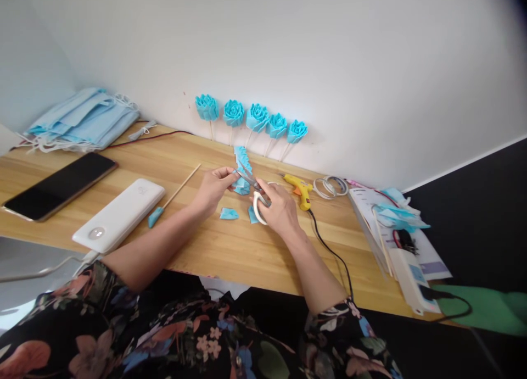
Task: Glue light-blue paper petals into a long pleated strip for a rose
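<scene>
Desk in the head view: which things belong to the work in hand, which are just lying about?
Likely in the work:
scissors, in the right hand
small blue piece, in the left hand
loose blue pieces
blue flowers on sticks
blue-tipped stick
yellow glue gun
mask stack

Likely just lying about:
phone
white power bank
papers

Looks like craft corner here: wooden desk [255, 258] against white wall [329, 66], yellow glue gun [302, 189], blue flowers [257, 118] lined up.
</scene>
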### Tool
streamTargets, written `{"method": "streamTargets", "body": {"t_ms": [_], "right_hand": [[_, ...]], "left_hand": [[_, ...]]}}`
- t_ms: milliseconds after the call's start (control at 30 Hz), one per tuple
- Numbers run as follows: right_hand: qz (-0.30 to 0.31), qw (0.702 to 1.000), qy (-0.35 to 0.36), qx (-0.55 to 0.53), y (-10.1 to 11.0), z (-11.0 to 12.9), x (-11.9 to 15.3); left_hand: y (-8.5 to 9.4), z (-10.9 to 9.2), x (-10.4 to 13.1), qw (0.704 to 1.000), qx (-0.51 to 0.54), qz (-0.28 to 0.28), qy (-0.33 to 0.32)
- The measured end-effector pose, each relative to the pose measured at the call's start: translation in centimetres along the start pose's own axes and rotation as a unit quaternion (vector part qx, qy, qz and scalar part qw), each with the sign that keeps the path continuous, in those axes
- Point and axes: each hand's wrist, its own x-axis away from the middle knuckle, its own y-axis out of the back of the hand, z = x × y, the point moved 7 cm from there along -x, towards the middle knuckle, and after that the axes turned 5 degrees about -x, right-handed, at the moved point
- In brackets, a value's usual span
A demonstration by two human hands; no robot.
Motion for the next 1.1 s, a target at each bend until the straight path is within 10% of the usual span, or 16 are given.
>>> {"method": "streamTargets", "body": {"t_ms": [400,767,1100], "right_hand": [[0.021,0.988,-0.038,-0.147,-0.5,-0.7,0.0],[0.151,0.797,-0.263,-0.521,-3.1,-1.4,0.8],[-0.021,0.985,-0.038,-0.167,0.6,-1.1,-0.3]], "left_hand": [[0.2,-0.2,-0.1,1.000,0.003,-0.006,-0.016],[-0.1,-0.4,0.1,1.000,-0.004,0.010,-0.021],[0.7,0.4,-0.3,0.999,0.038,-0.023,0.005]]}}
